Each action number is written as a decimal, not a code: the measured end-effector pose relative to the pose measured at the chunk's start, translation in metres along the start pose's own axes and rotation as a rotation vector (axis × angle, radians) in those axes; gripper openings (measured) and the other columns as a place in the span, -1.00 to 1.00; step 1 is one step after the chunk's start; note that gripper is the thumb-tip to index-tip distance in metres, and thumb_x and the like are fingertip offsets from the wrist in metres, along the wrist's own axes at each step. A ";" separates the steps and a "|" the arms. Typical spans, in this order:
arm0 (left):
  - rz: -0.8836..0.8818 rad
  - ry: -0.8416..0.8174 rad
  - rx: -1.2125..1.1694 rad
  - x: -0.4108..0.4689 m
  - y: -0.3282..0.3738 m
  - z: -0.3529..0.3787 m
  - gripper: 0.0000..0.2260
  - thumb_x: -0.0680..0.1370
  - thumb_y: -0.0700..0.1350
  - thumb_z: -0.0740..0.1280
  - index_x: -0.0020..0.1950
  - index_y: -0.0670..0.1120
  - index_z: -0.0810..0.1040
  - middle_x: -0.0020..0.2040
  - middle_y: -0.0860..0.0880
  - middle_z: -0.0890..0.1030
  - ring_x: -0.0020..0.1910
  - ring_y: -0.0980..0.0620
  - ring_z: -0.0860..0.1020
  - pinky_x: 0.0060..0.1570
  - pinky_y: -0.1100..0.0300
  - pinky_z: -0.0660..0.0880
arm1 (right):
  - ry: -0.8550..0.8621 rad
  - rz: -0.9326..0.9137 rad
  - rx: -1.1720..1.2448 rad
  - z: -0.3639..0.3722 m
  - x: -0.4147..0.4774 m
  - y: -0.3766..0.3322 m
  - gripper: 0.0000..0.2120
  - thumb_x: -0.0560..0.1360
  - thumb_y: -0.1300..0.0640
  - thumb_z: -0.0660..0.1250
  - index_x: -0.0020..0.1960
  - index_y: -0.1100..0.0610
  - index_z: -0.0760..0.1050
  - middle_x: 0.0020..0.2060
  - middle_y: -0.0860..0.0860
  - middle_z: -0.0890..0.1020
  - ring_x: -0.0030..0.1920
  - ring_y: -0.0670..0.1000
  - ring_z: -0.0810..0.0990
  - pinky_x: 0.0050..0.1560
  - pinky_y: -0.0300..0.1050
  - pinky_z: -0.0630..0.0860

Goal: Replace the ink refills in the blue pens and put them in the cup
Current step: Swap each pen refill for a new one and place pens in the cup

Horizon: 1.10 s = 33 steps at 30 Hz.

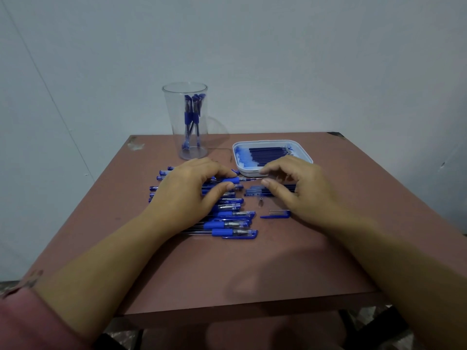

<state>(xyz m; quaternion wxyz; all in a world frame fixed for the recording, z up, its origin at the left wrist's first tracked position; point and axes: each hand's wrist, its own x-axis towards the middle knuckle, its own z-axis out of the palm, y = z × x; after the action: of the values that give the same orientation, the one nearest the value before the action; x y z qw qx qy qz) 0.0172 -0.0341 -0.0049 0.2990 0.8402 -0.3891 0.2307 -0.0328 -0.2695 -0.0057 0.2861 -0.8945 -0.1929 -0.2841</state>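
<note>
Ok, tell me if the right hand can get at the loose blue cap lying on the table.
Probably yes. The cap lies alone on the table, close beside the right hand, with nothing on or across it, and that hand seems to hold nothing.

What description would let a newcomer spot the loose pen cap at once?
On the reddish-brown table, find the white tray of refills near the far edge, then come toward the person, past the right hand. The loose blue pen cap lies alone on bare tabletop, right of the pile of capped pens. Unlike them, it is short and has no barrel attached.
</note>
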 end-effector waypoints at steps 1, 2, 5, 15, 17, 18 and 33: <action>0.003 0.001 0.000 0.000 0.000 0.000 -0.81 0.54 0.07 0.36 0.09 0.05 0.65 -0.13 0.16 0.57 -0.12 0.10 0.53 -0.11 0.10 0.52 | -0.002 0.002 0.008 0.000 0.000 0.000 -0.89 0.51 0.16 0.40 0.03 0.06 0.60 -0.16 -0.10 0.59 -0.14 -0.13 0.54 -0.11 -0.30 0.47; 0.010 0.001 0.003 0.000 0.000 0.001 -0.82 0.54 0.05 0.37 0.09 0.05 0.65 -0.13 0.18 0.55 -0.13 0.10 0.53 -0.11 0.11 0.52 | -0.015 -0.004 0.010 0.000 0.000 0.001 -0.90 0.51 0.18 0.39 0.02 0.06 0.61 -0.16 -0.10 0.59 -0.13 -0.13 0.54 -0.11 -0.29 0.47; 0.034 -0.001 0.009 0.000 0.001 0.002 -0.85 0.55 0.03 0.39 0.09 0.05 0.65 -0.14 0.21 0.52 -0.14 0.11 0.52 -0.11 0.13 0.50 | -0.087 -0.023 0.009 0.003 0.000 0.002 -0.82 0.53 0.17 0.36 0.11 0.00 0.61 -0.11 -0.12 0.60 -0.08 -0.12 0.54 -0.05 -0.28 0.45; 0.017 -0.008 0.005 0.001 -0.002 0.002 -0.76 0.54 0.13 0.31 0.11 0.07 0.65 -0.15 0.26 0.49 -0.13 0.16 0.51 -0.10 0.14 0.51 | -0.350 0.226 0.064 -0.005 0.007 0.003 -0.92 0.42 -0.04 0.48 -0.08 -0.14 0.65 -0.22 -0.23 0.63 -0.14 -0.20 0.58 -0.15 -0.29 0.46; 0.016 -0.007 0.001 0.001 -0.002 0.002 -0.73 0.54 0.16 0.28 0.11 0.08 0.64 -0.15 0.25 0.50 -0.12 0.16 0.51 -0.09 0.13 0.51 | -0.402 0.229 0.003 -0.004 0.009 0.000 -0.88 0.42 -0.06 0.48 -0.06 -0.10 0.67 -0.20 -0.21 0.61 -0.12 -0.21 0.56 -0.10 -0.26 0.49; 0.016 -0.004 0.001 0.001 -0.002 0.002 -0.73 0.54 0.16 0.28 0.11 0.08 0.64 -0.14 0.25 0.50 -0.12 0.16 0.51 -0.09 0.12 0.51 | -0.426 0.226 -0.022 -0.005 0.009 -0.001 -0.88 0.43 -0.05 0.47 -0.05 -0.09 0.67 -0.20 -0.21 0.61 -0.11 -0.21 0.55 -0.09 -0.26 0.49; 0.028 0.018 -0.015 0.001 -0.002 0.003 -0.79 0.56 0.14 0.33 0.10 0.10 0.64 -0.18 0.30 0.47 -0.14 0.19 0.48 -0.12 0.25 0.44 | -0.029 0.228 0.343 -0.001 0.004 -0.016 -0.90 0.42 0.15 0.50 -0.10 -0.01 0.65 -0.30 -0.20 0.64 -0.30 -0.16 0.52 -0.22 -0.23 0.52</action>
<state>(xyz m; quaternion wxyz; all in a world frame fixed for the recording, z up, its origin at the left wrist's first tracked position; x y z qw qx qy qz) 0.0198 -0.0355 -0.0067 0.3054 0.8303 -0.3999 0.2396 -0.0379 -0.2573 0.0040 0.4618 -0.8527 -0.1403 -0.1998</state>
